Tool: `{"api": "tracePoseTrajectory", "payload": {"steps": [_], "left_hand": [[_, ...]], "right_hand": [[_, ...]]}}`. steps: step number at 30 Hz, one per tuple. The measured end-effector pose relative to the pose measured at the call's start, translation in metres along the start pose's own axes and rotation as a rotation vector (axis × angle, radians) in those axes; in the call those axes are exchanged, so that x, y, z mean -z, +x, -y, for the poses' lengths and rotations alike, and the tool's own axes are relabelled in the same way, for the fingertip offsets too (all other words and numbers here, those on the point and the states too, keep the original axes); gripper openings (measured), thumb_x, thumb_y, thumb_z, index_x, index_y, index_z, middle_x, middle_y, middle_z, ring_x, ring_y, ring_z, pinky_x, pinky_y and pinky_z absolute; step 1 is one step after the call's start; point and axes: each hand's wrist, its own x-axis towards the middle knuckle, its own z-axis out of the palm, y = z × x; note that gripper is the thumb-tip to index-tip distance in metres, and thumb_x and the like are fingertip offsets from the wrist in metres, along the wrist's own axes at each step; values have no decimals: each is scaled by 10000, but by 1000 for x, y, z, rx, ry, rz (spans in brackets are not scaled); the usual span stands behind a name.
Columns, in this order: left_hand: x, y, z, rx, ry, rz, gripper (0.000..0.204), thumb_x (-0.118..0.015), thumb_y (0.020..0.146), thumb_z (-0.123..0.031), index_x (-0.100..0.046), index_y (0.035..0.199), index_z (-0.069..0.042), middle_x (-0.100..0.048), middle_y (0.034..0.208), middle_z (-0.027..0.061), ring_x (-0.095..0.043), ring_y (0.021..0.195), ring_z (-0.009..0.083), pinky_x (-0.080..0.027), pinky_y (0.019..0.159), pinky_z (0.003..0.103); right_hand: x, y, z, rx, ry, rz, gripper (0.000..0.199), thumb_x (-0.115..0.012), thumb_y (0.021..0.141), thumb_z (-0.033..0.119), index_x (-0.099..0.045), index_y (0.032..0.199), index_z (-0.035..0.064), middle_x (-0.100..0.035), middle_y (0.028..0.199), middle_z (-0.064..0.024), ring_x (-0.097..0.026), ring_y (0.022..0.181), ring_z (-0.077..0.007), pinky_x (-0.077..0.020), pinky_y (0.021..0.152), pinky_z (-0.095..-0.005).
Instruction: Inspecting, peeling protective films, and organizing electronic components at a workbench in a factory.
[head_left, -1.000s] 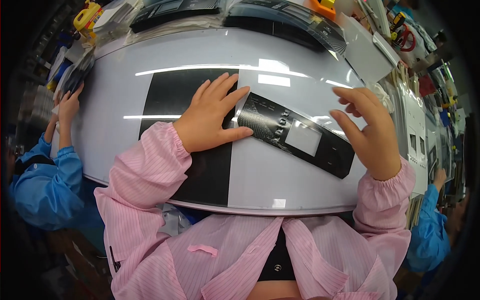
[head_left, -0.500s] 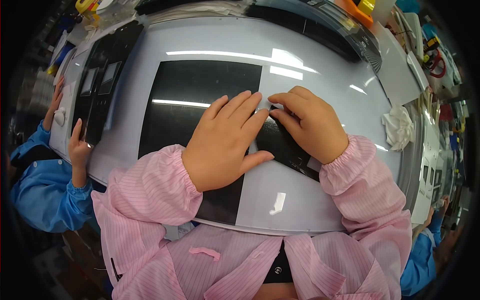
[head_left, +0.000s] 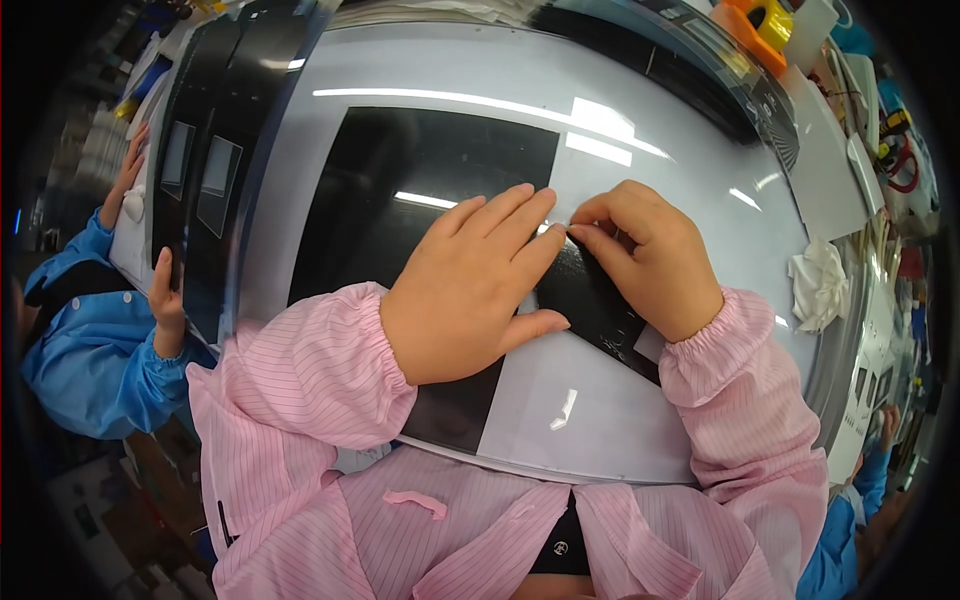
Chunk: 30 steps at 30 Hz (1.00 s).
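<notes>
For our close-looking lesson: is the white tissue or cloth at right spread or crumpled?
Crumpled: the white tissue or cloth is bunched, with folds and ridges showing.

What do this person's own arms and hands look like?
Loose, pale pink sleeves with thin darker stripes end in gathered cuffs. The left grip and right grip are simply bare human hands, without gloves. No cables show on them.
</notes>
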Motion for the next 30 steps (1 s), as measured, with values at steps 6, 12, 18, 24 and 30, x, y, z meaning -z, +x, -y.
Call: {"api": "tracePoseTrajectory", "payload": {"steps": [6, 12, 18, 24, 30], "left_hand": [[-8, -5, -2, -14, -21, -46, 637, -727, 843, -409, -543, 1293, 2, -474, 1438, 208, -442, 1347, 375, -370, 1083, 470], [-13, -11, -6, -16, 22, -62, 652, -716, 855, -414, -521, 1313, 7, -459, 1442, 216, -416, 1362, 369, -361, 1092, 481], [-20, -13, -3, -41, -18, -139, 620, -701, 852, -393, -548, 1266, 44, -519, 1291, 201, -438, 1281, 357, -319, 1109, 485], [-23, -10, 5, -82, -192, -180, 495, -634, 900, -332, -571, 1313, -66, -562, 1347, 163, -467, 1299, 366, -323, 1115, 481], [-21, -19, 10, -113, -334, -129, 433, -535, 960, -310, -564, 1345, -115, -535, 1420, 129, -456, 1338, 341, -323, 1133, 452]], "right_hand": [[0, -4, 6, -8, 2, -21, 129, -721, 856, 41, -683, 980, 39, -578, 822, -65, -567, 698, -163, -469, 632, -274], [9, -3, 9, -196, 102, 126, 186, -698, 913, 84, -672, 1089, 32, -609, 912, -28, -582, 746, -108, -487, 672, -263], [-17, 66, 71, -207, 592, 349, 634, -643, 973, 350, -427, 1441, -19, -560, 1357, -176, -557, 1209, -229, -426, 1045, -347], [-100, 170, 119, -433, 962, 518, 914, -551, 918, 662, -367, 1480, -35, -533, 1391, -211, -500, 1321, -291, -400, 1105, -387], [-128, 214, 123, -369, 1349, 526, 462, -551, 989, 441, -579, 1300, 100, -671, 1237, -56, -650, 1139, -175, -507, 996, -354]]}}
